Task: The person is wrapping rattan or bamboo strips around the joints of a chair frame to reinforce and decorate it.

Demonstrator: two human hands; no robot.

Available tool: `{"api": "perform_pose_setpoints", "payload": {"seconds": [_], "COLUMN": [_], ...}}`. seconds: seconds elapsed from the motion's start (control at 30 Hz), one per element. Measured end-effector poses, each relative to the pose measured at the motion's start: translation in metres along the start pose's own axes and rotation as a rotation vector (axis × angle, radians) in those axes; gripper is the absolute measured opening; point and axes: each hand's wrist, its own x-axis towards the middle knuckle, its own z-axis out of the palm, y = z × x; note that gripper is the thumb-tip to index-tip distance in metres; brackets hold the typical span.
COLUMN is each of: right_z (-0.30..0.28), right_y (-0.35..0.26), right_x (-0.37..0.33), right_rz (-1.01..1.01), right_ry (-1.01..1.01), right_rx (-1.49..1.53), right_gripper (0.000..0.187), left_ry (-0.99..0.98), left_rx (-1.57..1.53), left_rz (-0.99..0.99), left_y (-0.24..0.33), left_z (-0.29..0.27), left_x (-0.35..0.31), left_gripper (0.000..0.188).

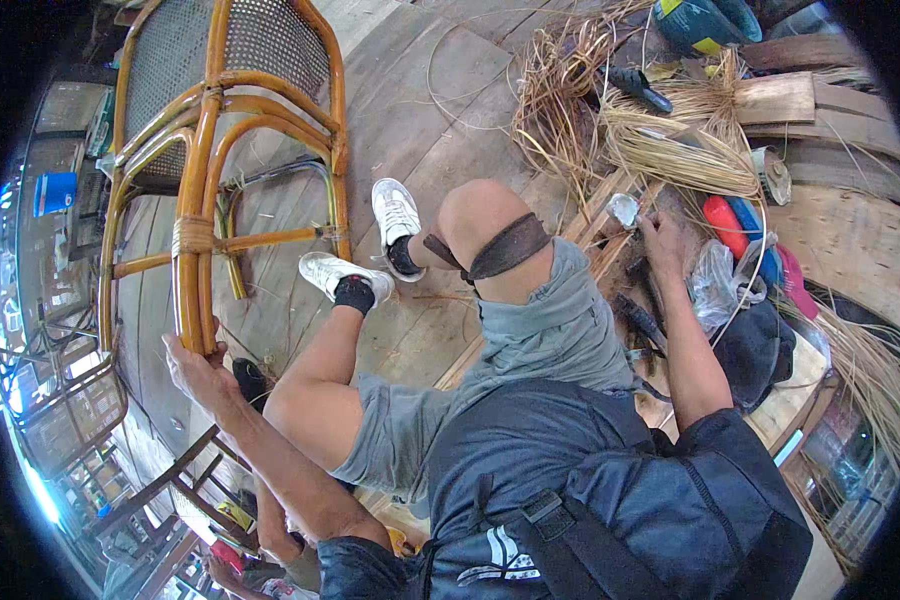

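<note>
My left hand grips the lower curved rail of an orange rattan chair, which stands tilted on the plank floor in front of my knees. The chair has a woven cane back and binding wraps at its joints. My right hand reaches down to the right with bent fingers, next to a small round metal tin, among tools in a wooden crate. Whether those fingers hold anything is hidden. My white shoes rest on the floor beside the chair.
Bundles of loose rattan strips and split cane lie at the upper right, with a wooden block and a black-handled tool. Red and blue objects, a plastic bag and a dark bag sit to the right. More chair frames stand at the lower left.
</note>
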Motion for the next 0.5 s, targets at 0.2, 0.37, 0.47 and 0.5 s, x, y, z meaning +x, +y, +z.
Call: {"api": "perform_pose_setpoints", "payload": {"seconds": [0.2, 0.37, 0.47, 0.5], "right_z": [-0.032, -0.052, -0.048, -0.044], "right_y": [0.000, 0.006, 0.004, 0.002], "right_x": [-0.009, -0.026, -0.027, -0.027], "right_rz": [0.216, 0.263, 0.131, 0.099], "right_ry": [-0.122, 0.020, 0.152, 0.170], "right_rx": [0.625, 1.072, 0.878, 0.791], "right_gripper": [0.018, 0.011, 0.012, 0.012], "left_ry": [0.073, -0.319, -0.246, -0.230], "left_rx": [0.906, 1.103, 1.202, 1.217], "left_rz": [0.293, 0.271, 0.371, 0.379], "left_y": [0.019, 0.059, 0.047, 0.043], "left_z": [-0.020, 0.004, 0.033, 0.034], "left_x": [0.020, 0.041, 0.039, 0.034], "left_gripper": [0.069, 0.070, 0.074, 0.074]}}
